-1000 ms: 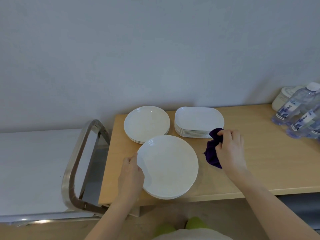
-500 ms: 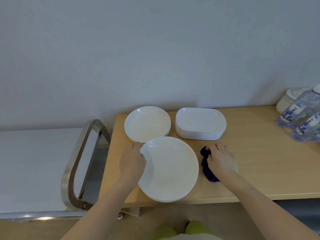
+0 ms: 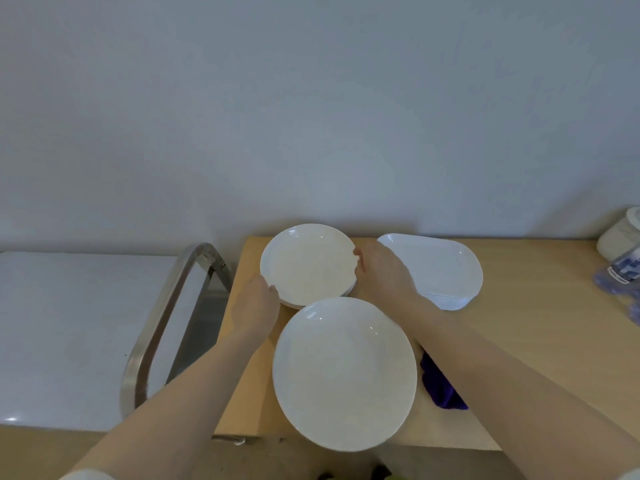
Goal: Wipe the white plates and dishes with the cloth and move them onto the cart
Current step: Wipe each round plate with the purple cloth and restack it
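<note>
Single head-worn view, forward and down, close over the table (image 3: 519, 341).

A plain pale grey-blue wall (image 3: 311, 109) filled the upper half of the view, evenly lit and without any window showing. Against it stood a light wooden desk (image 3: 540, 327) (its near edge ran across the lower right), and below that edge a strip of tan floor (image 3: 52, 452) showed. At the desk's far right end sat a whitish lidded jar (image 3: 620, 237) and some clear water bottles (image 3: 623, 271) with blue labels, all cut off by the frame's edge.
</note>
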{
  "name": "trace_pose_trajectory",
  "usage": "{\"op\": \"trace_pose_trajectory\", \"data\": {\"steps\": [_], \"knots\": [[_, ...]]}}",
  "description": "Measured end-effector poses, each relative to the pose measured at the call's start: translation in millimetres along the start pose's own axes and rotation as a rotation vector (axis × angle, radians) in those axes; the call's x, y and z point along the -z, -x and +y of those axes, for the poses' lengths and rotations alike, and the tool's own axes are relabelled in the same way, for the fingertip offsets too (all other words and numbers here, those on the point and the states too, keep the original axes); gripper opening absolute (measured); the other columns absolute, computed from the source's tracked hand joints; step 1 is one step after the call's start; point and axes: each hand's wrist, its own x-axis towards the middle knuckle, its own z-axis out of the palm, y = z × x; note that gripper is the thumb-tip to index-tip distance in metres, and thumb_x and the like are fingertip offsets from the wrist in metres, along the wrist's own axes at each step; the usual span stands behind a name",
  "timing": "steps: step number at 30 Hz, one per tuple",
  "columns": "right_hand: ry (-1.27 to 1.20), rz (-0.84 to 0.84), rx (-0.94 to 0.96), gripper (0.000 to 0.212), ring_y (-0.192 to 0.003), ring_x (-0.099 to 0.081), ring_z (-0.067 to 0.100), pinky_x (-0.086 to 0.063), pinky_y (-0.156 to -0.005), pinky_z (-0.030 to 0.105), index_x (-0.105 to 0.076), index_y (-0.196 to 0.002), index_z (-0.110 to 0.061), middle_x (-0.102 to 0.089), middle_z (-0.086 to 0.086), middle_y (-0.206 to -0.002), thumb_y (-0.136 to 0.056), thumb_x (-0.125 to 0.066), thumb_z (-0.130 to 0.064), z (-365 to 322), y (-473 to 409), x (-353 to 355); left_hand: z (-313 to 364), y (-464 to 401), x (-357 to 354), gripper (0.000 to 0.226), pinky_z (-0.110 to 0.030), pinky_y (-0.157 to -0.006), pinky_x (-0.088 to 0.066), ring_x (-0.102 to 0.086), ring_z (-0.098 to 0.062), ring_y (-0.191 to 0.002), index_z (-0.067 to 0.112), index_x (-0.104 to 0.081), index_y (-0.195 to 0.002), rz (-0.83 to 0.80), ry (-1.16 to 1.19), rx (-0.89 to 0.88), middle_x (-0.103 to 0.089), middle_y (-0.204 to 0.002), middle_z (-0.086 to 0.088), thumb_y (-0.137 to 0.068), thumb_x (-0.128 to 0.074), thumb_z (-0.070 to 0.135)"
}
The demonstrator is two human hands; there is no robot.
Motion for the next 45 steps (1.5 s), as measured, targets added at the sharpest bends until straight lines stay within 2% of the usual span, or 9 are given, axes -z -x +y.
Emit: {"op": "trace_pose_trajectory", "data": {"steps": [3,13,16,24,27,32,37,40,45], "knots": [[0.139,-0.075,0.004,0.031,-0.110,-0.048,0.025,-0.039,-0.077,0.031,-0.047,-0.121,-0.006,-0.050,0.008,-0.123,-0.090,-0.044,-0.003,-3,-25,-23,-1,-15,-2,0.032,-0.026,-0.062,-0.037,-0.049,-0.016,-0.079,0.009,-0.050,-0.118,-0.008,-0.027,0.076,-0.059,-0.102,-0.004,-0.099,-0.040,0.033],[0.515,-0.145,0.057,0.047,-0.116,-0.047,0.027,-0.037,-0.094,0.028,-0.034,-0.131,0.004,-0.048,0.015,-0.127,-0.088,-0.051,-0.004,6,-76,-69,5,-43,-9,0.038,-0.034,-0.077,-0.047,-0.056,-0.025,-0.098,0.008,-0.048,-0.122,-0.087,0.017,0.149,-0.059,-0.115,-0.009,-0.098,-0.046,0.036],[0.518,-0.164,0.047,0.046,-0.113,-0.052,0.025,-0.041,-0.090,0.027,-0.033,-0.130,0.006,-0.050,0.015,-0.125,-0.088,-0.050,-0.003,6,-85,-73,8,-44,-8,0.033,-0.037,-0.085,-0.051,-0.056,-0.028,-0.106,0.008,-0.045,-0.126,-0.099,0.011,0.147,-0.056,-0.120,-0.010,-0.099,-0.044,0.027],[0.523,-0.197,0.013,0.039,-0.102,-0.056,0.021,-0.043,-0.073,0.024,-0.040,-0.121,0.000,-0.051,0.013,-0.117,-0.085,-0.054,0.001,6,-91,-71,12,-44,-7,0.031,-0.033,-0.073,-0.054,-0.060,-0.026,-0.091,0.011,-0.041,-0.127,-0.094,-0.105,0.164,-0.060,-0.109,-0.007,-0.097,-0.043,0.015],[0.520,-0.212,-0.007,0.042,-0.101,-0.057,0.020,-0.039,-0.066,0.023,-0.041,-0.120,-0.002,-0.052,0.012,-0.116,-0.082,-0.060,0.000,4,-93,-67,10,-47,-9,0.031,-0.037,-0.079,-0.056,-0.060,-0.027,-0.095,0.007,-0.042,-0.127,-0.117,-0.087,0.148,-0.060,-0.111,-0.010,-0.096,-0.044,0.012],[0.538,-0.223,0.056,0.037,-0.100,-0.059,0.019,-0.041,-0.068,0.022,-0.046,-0.115,-0.003,-0.056,0.011,-0.113,-0.081,-0.059,0.005,8,-96,-61,8,-48,-10,0.028,-0.036,-0.083,-0.055,-0.060,-0.027,-0.099,0.005,-0.043,-0.126,-0.133,-0.111,0.115,-0.059,-0.114,-0.011,-0.098,-0.044,0.012],[0.483,-0.195,0.065,0.035,-0.106,-0.057,0.022,-0.044,-0.081,0.023,-0.046,-0.118,-0.001,-0.054,0.014,-0.118,-0.085,-0.053,0.007,11,-99,-55,8,-46,-8,0.025,-0.034,-0.072,-0.055,-0.060,-0.024,-0.086,0.006,-0.045,-0.122,-0.076,-0.050,0.106,-0.061,-0.107,-0.009,-0.099,-0.042,0.015],[0.405,-0.155,0.010,0.031,-0.102,-0.060,0.024,-0.043,-0.071,0.027,-0.048,-0.115,-0.002,-0.057,0.013,-0.115,-0.085,-0.054,0.005,9,-99,-44,7,-49,-1,0.026,-0.026,-0.054,-0.042,-0.049,-0.014,-0.070,0.007,-0.046,-0.121,-0.016,-0.017,0.054,-0.054,-0.092,0.000,-0.098,-0.042,0.019],[0.339,-0.005,0.010,0.018,-0.091,-0.060,0.025,-0.035,-0.067,0.029,-0.049,-0.108,-0.009,-0.059,0.006,-0.105,-0.091,-0.051,-0.009,5,-94,-24,14,-50,17,0.033,-0.034,-0.070,-0.045,-0.053,-0.023,-0.088,0.009,-0.045,-0.128,0.071,0.028,0.017,-0.061,-0.108,-0.008,-0.096,-0.043,0.020]]}}
